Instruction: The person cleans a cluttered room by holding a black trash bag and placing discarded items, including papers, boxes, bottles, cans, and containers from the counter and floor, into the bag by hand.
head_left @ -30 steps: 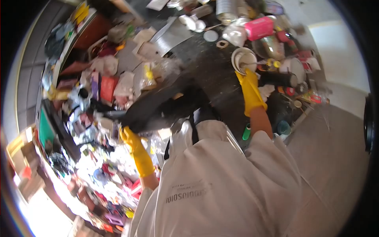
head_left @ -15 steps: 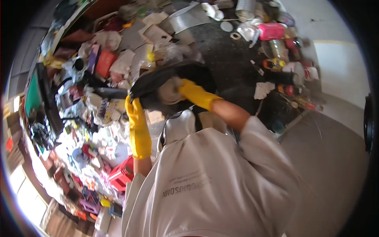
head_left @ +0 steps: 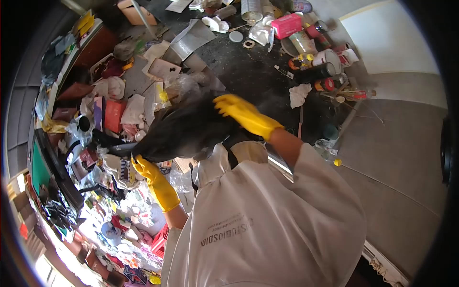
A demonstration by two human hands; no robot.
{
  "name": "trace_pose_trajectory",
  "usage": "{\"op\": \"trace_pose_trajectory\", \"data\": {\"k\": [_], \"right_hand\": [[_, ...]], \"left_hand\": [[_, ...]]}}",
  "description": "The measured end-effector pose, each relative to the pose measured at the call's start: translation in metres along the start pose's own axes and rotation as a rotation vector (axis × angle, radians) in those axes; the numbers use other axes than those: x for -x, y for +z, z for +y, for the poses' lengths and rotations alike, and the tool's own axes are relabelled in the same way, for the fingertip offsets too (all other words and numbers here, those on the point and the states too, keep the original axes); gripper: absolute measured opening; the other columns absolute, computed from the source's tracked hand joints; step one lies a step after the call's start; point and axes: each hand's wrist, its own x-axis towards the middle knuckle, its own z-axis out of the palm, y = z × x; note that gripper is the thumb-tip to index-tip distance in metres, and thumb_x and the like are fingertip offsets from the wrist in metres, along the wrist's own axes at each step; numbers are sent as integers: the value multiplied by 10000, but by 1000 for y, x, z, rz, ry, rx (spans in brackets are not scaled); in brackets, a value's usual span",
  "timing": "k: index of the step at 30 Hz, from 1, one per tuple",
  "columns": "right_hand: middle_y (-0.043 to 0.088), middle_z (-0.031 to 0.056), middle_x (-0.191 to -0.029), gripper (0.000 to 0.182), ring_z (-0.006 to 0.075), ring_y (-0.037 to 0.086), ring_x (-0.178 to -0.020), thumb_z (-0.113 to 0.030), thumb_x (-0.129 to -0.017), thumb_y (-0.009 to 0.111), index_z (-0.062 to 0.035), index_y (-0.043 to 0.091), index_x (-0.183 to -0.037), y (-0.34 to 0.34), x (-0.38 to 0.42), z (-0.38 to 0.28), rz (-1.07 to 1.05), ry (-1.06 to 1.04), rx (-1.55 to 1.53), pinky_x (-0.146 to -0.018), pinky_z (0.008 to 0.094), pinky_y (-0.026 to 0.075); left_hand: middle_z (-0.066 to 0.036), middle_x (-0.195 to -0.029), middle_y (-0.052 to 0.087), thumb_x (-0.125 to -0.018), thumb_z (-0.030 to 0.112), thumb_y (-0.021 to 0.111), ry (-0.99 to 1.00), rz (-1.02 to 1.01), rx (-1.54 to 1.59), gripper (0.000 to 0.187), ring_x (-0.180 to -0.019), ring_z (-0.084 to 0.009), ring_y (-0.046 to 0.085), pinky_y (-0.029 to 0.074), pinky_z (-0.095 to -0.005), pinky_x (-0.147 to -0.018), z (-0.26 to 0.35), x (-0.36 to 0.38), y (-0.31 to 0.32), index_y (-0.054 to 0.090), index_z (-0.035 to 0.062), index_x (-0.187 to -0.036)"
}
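Observation:
A black bag [head_left: 186, 129] stretches out in front of my body, its far part smeared by motion. My left hand [head_left: 158, 184], in a yellow rubber glove, pinches the bag's left edge. My right hand [head_left: 244, 115], gloved the same way, is over the bag's right end with its fingers stretched out and slightly apart, holding nothing. The inside of the bag is hidden from this angle.
Mixed waste lies left of the bag, including a red box [head_left: 114, 115] and clear plastic [head_left: 184, 88]. On the dark table [head_left: 258, 71] at right are a pink pack [head_left: 287, 26], crumpled paper [head_left: 300, 95] and a white tub [head_left: 326, 58]. A green-faced panel [head_left: 42, 162] stands at far left.
My left hand has moved left and down, pulling the bag's edge along. My right hand has come out of the bag's opening, and the round pale object seen there is now out of sight.

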Motion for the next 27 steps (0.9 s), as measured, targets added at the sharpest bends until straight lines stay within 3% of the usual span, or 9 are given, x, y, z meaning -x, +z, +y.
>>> {"op": "trace_pose_trajectory", "data": {"k": [1,2,5,7,9,10,17,19,27], "right_hand": [[614,97,-1192,343,174,616,-1025,-203,-978,521,-25,573,-1267,-19,-2,11,238,163,56,-920,294,474],[608,97,-1204,341,172,614,-1031,-146,-940,534,-43,580,-1262,-58,-1,48,402,-13,353,-921,297,475],[692,137,-965,311,339,659,-894,-208,-803,658,-51,644,-1071,-186,-14,61,1015,59,902,-803,405,526],[690,167,-920,313,384,657,-843,-242,-817,649,-39,629,-1055,-236,-3,28,1192,-161,735,-763,444,521],[675,187,-940,327,367,659,-891,-259,-846,631,-37,617,-1086,-294,-12,30,1154,43,918,-759,437,517],[665,193,-985,375,362,653,-934,-279,-843,650,-38,609,-1127,-361,-39,97,1113,-111,1103,-760,436,517],[689,113,-848,364,179,685,-729,-226,-857,641,35,594,-1107,-367,-82,54,743,441,663,-613,331,526],[688,141,-965,310,235,699,-768,-197,-899,668,12,611,-1121,-334,-73,37,878,102,19,-649,315,577],[682,126,-1024,257,230,687,-849,-185,-927,663,-27,617,-1124,-272,-69,-3,541,93,-404,-715,318,579]], "left_hand": [[-257,-1213,557,-832,5,602,-18,-14,-10,491,-1086,-435,567,462,-471,-963,-15,3,7,489,10,-1310],[-261,-1219,553,-849,16,596,-36,-28,-20,484,-1091,-434,565,468,-464,-958,-29,6,14,481,16,-1319],[-258,-1229,551,-879,47,590,-27,-50,-72,455,-1098,-422,564,477,-445,-947,-49,14,29,481,23,-1321],[-246,-1236,556,-888,84,601,-45,-47,-109,436,-1097,-407,569,479,-433,-943,-47,19,37,496,22,-1307],[-228,-1224,567,-895,115,603,-103,-37,-86,420,-1086,-382,574,479,-418,-934,-32,14,41,511,25,-1295],[-218,-1218,573,-898,130,604,-168,-29,-36,414,-1080,-369,577,479,-410,-929,-20,13,43,519,27,-1289],[-153,-1175,613,-919,237,612,-544,67,346,386,-1040,-282,596,480,-357,-897,42,-8,48,572,36,-1247],[-135,-1162,624,-926,268,614,-581,81,371,386,-1029,-257,602,480,-342,-887,48,-8,50,587,39,-1235],[-115,-1122,651,-952,318,597,-494,108,355,383,-944,-188,620,496,-293,-816,34,1,70,616,33,-1207]]}}
